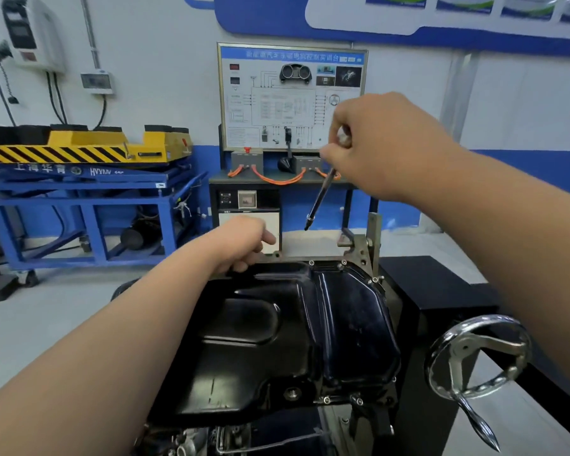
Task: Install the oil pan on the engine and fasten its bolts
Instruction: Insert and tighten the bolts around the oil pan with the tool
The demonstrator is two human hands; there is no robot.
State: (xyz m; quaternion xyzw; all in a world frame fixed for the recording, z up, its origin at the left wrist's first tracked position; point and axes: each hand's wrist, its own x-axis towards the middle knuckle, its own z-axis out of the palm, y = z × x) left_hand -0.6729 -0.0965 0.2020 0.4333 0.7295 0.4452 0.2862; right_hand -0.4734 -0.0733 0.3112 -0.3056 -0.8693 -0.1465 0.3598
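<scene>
The oil pan (277,324) in front of you is glossy black, with small silver bolts (374,280) along its rim. The tool (323,192) in your right hand (385,143) has a dark shaft and a silvery handle. At lower right, the handwheel (466,348) is shiny chrome. At left, the lift table (79,185) is blue, and its platform (63,153) is yellow with black diagonal stripes. At centre, orange cables (277,182) loop below a white, blue-headed panel (292,100).

L hand (241,245) at far rim of pan (277,340): fingertips tucked under, can't see if they hold anything. Above pan, tool (320,195) handle buried in R hand (385,146), tip too blurred to ID. Below pan, engine (191,442) cut off by frame edge. Behind pan, board (292,97) text unreadable.
</scene>
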